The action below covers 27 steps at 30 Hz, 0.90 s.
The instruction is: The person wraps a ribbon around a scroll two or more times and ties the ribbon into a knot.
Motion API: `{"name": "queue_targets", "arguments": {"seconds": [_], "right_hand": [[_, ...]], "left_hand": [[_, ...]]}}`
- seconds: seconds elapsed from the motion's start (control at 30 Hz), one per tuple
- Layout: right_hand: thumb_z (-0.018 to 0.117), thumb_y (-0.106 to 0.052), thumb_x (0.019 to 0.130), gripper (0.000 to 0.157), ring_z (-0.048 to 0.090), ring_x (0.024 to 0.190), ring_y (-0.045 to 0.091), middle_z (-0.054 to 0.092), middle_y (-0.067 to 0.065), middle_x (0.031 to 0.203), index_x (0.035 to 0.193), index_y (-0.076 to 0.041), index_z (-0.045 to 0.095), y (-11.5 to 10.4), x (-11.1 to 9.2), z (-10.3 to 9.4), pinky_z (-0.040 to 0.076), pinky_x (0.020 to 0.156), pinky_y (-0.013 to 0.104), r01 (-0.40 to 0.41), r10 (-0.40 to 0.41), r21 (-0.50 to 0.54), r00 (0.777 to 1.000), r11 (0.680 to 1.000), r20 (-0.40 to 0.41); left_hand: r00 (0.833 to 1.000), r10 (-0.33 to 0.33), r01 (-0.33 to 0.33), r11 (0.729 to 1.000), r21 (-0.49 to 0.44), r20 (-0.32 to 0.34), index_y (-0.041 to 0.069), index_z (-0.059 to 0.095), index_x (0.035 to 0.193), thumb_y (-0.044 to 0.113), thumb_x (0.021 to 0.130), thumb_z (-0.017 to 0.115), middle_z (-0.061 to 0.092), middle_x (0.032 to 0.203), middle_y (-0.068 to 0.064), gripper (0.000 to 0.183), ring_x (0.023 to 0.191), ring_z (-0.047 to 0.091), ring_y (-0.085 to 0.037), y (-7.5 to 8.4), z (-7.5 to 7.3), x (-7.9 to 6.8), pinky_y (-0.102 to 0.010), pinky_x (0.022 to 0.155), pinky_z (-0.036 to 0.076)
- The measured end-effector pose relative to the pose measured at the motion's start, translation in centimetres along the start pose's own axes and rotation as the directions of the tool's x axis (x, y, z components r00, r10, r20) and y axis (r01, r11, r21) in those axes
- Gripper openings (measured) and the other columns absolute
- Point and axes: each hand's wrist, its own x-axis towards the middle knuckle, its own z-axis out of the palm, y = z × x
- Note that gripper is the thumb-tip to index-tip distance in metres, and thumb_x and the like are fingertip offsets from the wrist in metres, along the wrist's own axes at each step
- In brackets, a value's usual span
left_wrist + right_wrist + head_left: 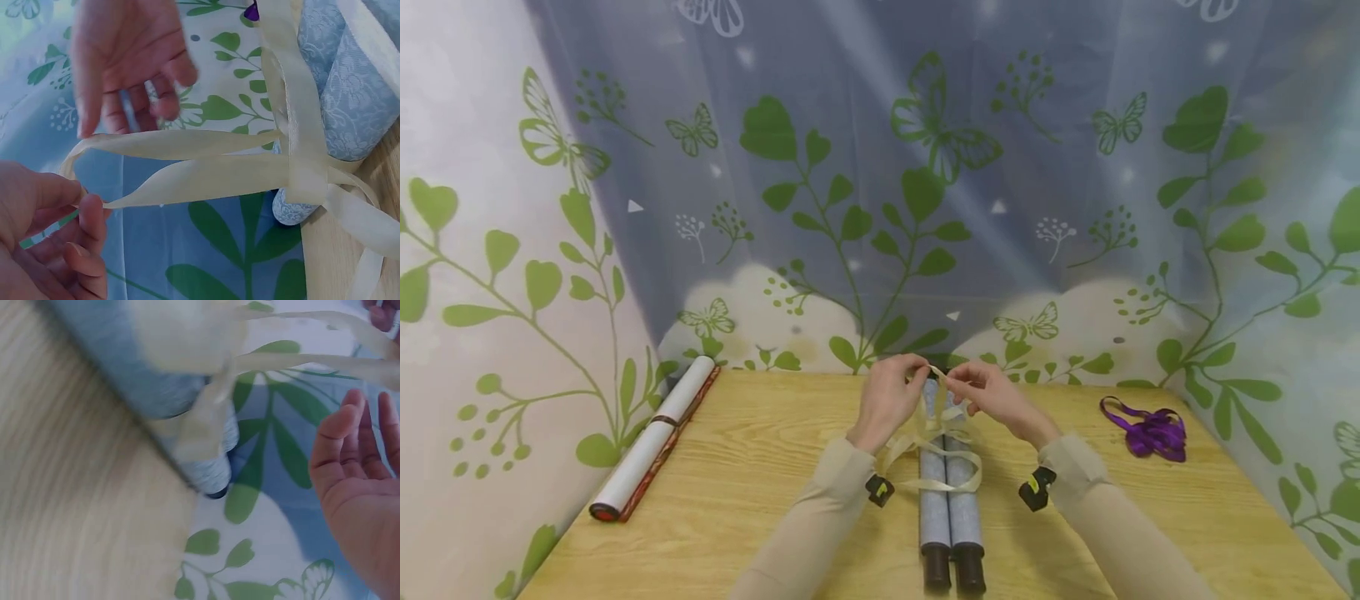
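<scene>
Two pale blue patterned scroll rolls (935,517) with dark brown end knobs lie side by side on the table. A cream ribbon (206,178) goes round them and rises in a long loop from their far part. My left hand (889,396) pinches the end of that loop between thumb and fingers, seen closely in the left wrist view. Just across the loop, my right hand (134,62) has its fingers loosely spread, the thumb tip right at the ribbon. In the right wrist view, the right hand (359,481) shows relaxed fingers below the ribbon with nothing gripped.
On the left of the wooden table (760,467) lies a white rolled scroll (658,442) with a red patterned edge and a dark tie. A bunched purple ribbon (1153,433) sits at the right. A printed leaf-and-butterfly curtain (850,167) stands behind the table's far edge.
</scene>
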Motion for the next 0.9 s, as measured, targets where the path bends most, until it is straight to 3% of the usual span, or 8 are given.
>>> {"name": "queue_targets", "arguments": {"seconds": [0.13,0.27,0.4,0.5,0.57,0.73,0.8,0.9], "right_hand": [[0.059,-0.039,0.098,0.033,0.056,0.074,0.021,0.064,0.015,0.098,0.107,-0.007,0.065,1.2,-0.8,-0.1,0.048,0.060,0.031,-0.025,0.032,-0.176,0.999,0.984,0.035],[0.066,-0.041,0.093,0.031,0.048,0.055,0.013,0.065,0.012,0.075,0.084,-0.011,0.065,1.8,-2.1,0.0,0.042,0.051,0.029,-0.046,0.109,-0.415,0.986,0.909,0.130],[0.067,-0.052,0.088,0.044,0.053,0.052,0.014,0.064,0.007,0.064,0.074,-0.010,0.066,1.8,-3.6,0.5,0.046,0.048,0.030,-0.168,0.339,-0.557,0.914,0.813,0.221],[0.069,-0.048,0.087,0.042,0.057,0.054,0.013,0.067,0.006,0.065,0.069,-0.010,0.064,1.9,-4.2,0.9,0.047,0.047,0.029,-0.234,0.434,-0.563,0.865,0.793,0.252],[0.070,-0.035,0.089,0.033,0.057,0.056,0.013,0.069,0.010,0.068,0.068,-0.010,0.062,2.0,-4.3,0.9,0.046,0.048,0.027,-0.243,0.416,-0.496,0.867,0.834,0.275],[0.062,-0.018,0.095,0.020,0.064,0.069,0.017,0.072,0.010,0.081,0.080,-0.004,0.063,2.2,-3.6,-0.2,0.055,0.064,0.035,-0.243,0.281,-0.169,0.924,0.955,0.259],[0.058,-0.020,0.098,0.020,0.068,0.079,0.019,0.070,0.005,0.082,0.088,-0.003,0.060,2.2,-3.2,-0.7,0.057,0.079,0.041,-0.236,0.228,0.003,0.942,0.972,0.247],[0.053,-0.022,0.102,0.016,0.063,0.073,0.013,0.060,-0.002,0.074,0.098,-0.007,0.055,2.3,-2.9,-1.2,0.055,0.085,0.040,-0.240,0.177,0.226,0.947,0.944,0.267]], "left_hand": [[1.000,-0.014,0.014,1.000,-0.001,-0.002,0.013,0.077,0.101,0.020,0.096,0.063,0.076,0.096,-0.003,0.017,0.053,0.052,-0.006,0.0,0.0,0.0,-0.018,0.045,0.036],[1.000,-0.007,0.007,1.000,-0.004,-0.006,0.013,0.077,0.101,0.020,0.095,0.063,0.076,0.097,-0.002,0.017,0.060,0.059,-0.008,0.0,0.1,0.0,-0.018,0.048,0.039],[1.000,-0.002,0.002,1.000,-0.008,-0.007,0.013,0.077,0.101,0.020,0.095,0.063,0.076,0.097,-0.002,0.017,0.066,0.064,-0.011,0.2,0.1,0.2,-0.018,0.049,0.041],[1.000,-0.002,0.002,1.000,-0.001,-0.006,0.014,0.077,0.101,0.020,0.095,0.063,0.076,0.097,-0.001,0.016,0.069,0.066,-0.012,0.2,0.0,0.2,-0.018,0.051,0.042],[1.000,-0.005,0.005,1.000,0.001,-0.004,0.014,0.077,0.100,0.021,0.095,0.064,0.076,0.096,-0.001,0.016,0.070,0.066,-0.013,0.3,-0.1,0.2,-0.018,0.051,0.042],[1.000,-0.002,0.002,1.000,0.001,-0.003,0.014,0.077,0.100,0.020,0.095,0.064,0.076,0.095,-0.001,0.015,0.062,0.061,-0.010,0.2,0.0,0.2,-0.018,0.047,0.039],[1.000,-0.001,0.001,1.000,0.002,-0.004,0.015,0.077,0.099,0.019,0.095,0.064,0.076,0.095,-0.001,0.015,0.058,0.057,-0.008,0.2,-0.1,0.2,-0.019,0.045,0.037],[1.000,0.001,-0.001,1.000,0.004,-0.003,0.015,0.077,0.099,0.020,0.095,0.063,0.075,0.094,-0.001,0.015,0.055,0.053,-0.006,0.3,-0.2,0.1,-0.019,0.043,0.035]]}}
